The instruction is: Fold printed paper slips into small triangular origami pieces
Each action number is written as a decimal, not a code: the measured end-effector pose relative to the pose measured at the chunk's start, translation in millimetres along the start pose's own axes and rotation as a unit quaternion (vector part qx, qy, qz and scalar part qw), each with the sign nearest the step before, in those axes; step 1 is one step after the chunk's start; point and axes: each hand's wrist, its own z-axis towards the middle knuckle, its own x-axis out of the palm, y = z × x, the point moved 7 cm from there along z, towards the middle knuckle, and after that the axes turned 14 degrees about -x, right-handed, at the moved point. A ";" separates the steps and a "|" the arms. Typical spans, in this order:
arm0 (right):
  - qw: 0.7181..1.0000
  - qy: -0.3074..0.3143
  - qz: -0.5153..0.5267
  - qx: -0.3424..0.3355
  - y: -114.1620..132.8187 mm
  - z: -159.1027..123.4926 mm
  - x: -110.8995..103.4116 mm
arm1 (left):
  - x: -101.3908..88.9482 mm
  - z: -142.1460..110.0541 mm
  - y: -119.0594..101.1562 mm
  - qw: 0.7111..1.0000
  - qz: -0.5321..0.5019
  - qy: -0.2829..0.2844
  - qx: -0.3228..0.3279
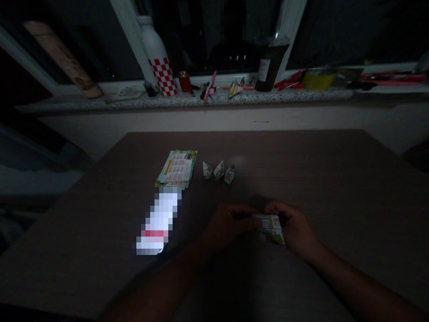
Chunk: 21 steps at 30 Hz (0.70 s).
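A small folded piece of printed paper point(271, 224) is held between my two hands, low over the table. My left hand point(231, 223) pinches its left edge with thumb and fingers. On the other side, my right hand point(296, 228) has its fingers closed round the right edge. Farther back on the table stand three small folded paper pieces point(219, 171) in a row, pointed at the top. To their left lies a stack of printed sheets point(177, 167). A lit phone point(159, 221) rests in front of the stack, its screen blurred out.
Behind the wooden table point(301, 156) runs a granite windowsill point(187, 102). On it stand a white bottle with red checks point(161, 62), a small red jar point(184, 82), a dark pot point(266, 67) and a leaning tube point(65, 60). Pens and a yellow item point(318, 79) lie there too. The room is dim.
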 end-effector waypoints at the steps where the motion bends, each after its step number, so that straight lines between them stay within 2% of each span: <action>1: 1.000 0.003 0.017 0.007 -1.2 -0.4 1.1 | 0.6 -0.4 0.0 1.000 0.001 0.002 -0.004; 14: 0.995 0.018 0.064 0.071 -7.3 0.6 7.6 | -0.6 0.1 7.5 0.998 0.050 0.010 -0.039; 17: 0.996 0.009 0.072 0.058 -7.9 0.2 4.6 | -3.7 -1.4 3.3 0.999 0.041 0.002 -0.034; 21: 0.999 -0.003 0.031 0.007 -5.6 -1.1 -2.2 | -8.6 -2.7 -3.1 0.999 0.046 -0.013 -0.016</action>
